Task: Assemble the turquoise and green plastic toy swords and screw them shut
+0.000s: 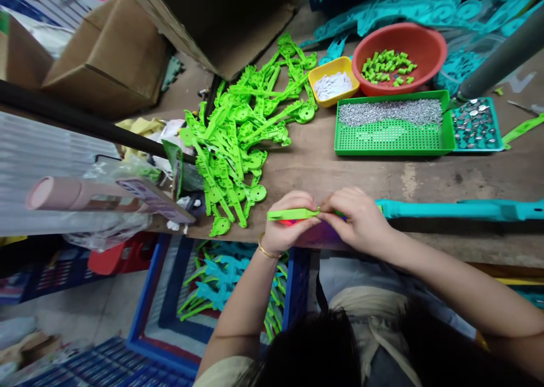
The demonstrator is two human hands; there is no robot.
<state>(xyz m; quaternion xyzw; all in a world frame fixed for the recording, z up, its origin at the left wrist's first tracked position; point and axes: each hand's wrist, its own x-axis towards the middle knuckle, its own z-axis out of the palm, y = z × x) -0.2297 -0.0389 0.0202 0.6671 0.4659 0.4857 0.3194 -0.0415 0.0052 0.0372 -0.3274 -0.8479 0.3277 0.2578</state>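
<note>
My left hand (285,233) is closed around a light-green plastic part (293,214), held level just above the table's front edge. A red-pink patch shows beneath it. The thumb and fingers of my right hand (361,220) pinch together against the part's right end; whatever is between those fingertips is too small or hidden to name. Right of my right hand, a long teal plastic piece (459,210) lies along the table edge. A heap of matching green plastic parts (242,132) spreads to the left and beyond my hands.
Beyond my hands stand a green tray (391,152) of small metal pins, a teal tray (480,148) of metal pieces, a yellow dish (329,101) and a red bowl (399,86) of green bits. A blue crate (142,324) sits below; a phone (155,200) leans at left.
</note>
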